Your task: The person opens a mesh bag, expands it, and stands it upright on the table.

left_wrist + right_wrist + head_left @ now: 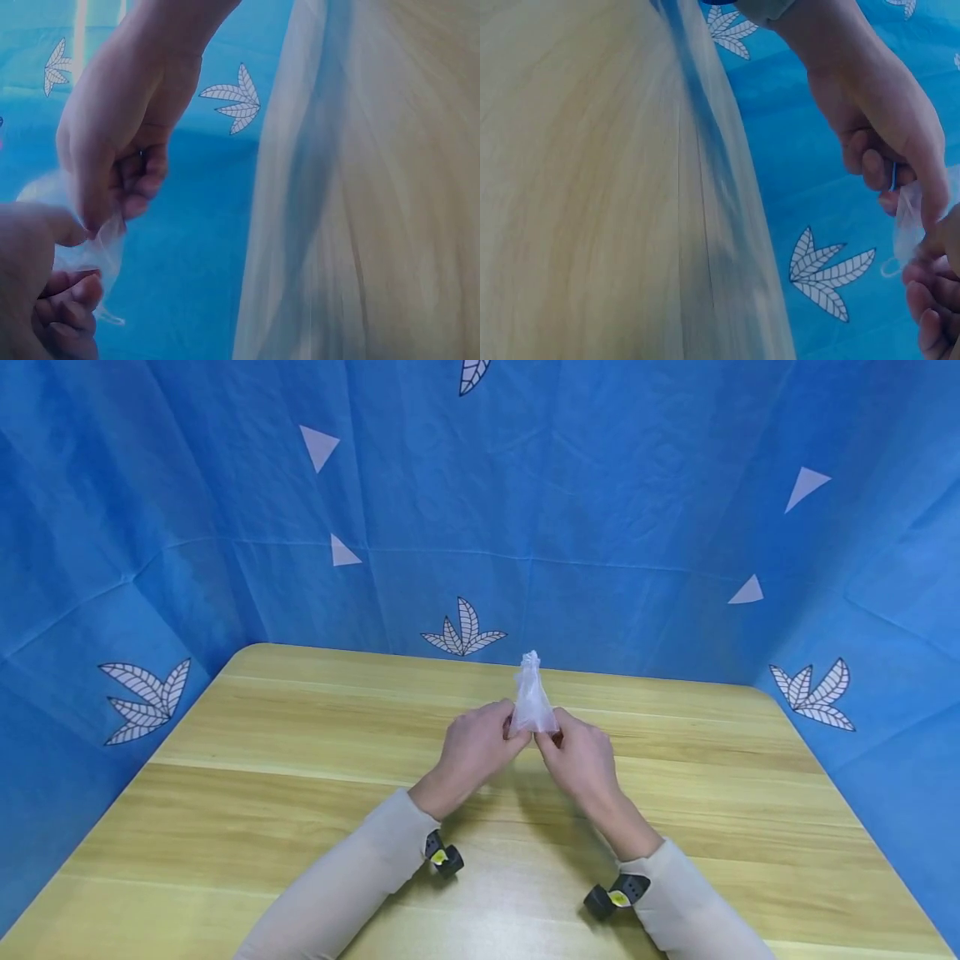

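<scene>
Sleeved forearms nearest; left hand and right hand pinched translucent pouch between fingertips (drawstring loop seen only wrist-side).

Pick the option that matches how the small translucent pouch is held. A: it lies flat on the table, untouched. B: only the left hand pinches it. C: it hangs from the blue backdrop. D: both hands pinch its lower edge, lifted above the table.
D: in the head view the left hand and the right hand each pinch the bottom of the translucent pouch, which stands up above the wooden table.
</scene>
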### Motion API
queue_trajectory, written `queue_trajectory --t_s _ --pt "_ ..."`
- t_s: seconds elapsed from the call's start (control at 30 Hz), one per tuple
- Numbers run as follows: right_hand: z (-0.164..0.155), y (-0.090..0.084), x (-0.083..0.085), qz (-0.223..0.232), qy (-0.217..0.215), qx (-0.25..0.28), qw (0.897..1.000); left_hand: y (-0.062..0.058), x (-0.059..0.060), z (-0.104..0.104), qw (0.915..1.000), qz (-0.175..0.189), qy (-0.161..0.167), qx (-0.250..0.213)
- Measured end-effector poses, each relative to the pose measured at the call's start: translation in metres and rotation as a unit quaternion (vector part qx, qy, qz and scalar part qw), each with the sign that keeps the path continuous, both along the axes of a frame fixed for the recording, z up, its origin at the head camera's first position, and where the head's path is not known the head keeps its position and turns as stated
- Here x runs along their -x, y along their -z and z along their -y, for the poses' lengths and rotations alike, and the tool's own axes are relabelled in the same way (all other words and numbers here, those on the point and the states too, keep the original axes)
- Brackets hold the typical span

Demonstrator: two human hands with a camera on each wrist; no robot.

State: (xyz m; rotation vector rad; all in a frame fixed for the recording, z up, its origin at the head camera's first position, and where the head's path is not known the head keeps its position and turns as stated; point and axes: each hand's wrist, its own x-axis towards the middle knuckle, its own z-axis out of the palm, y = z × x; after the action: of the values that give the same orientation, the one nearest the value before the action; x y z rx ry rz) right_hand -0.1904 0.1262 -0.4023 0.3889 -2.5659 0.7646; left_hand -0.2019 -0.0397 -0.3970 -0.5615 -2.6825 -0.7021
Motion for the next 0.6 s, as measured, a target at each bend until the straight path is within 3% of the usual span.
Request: queue_trajectory --t_s 0.3,0.47,0.6 --pt "-0.002 -0.0017 -0.0004 -0.015 0.006 0.021 1.0 -0.0008 0.0016 0.0029 0.9993 0.024 -0.017 -0.022" --pt "-0.0008 -0.0001 0.0001 -0.031 -0.001 0.036 0.999 0.0004 0.0019 0.0046 0.9996 0.011 -0.024 -0.012" --pt "-0.0001 0.0004 0.0 -0.069 -0.013 0.044 0.997 0.0013 0.0027 0.0061 0.9996 -0.006 -0.027 -0.006"
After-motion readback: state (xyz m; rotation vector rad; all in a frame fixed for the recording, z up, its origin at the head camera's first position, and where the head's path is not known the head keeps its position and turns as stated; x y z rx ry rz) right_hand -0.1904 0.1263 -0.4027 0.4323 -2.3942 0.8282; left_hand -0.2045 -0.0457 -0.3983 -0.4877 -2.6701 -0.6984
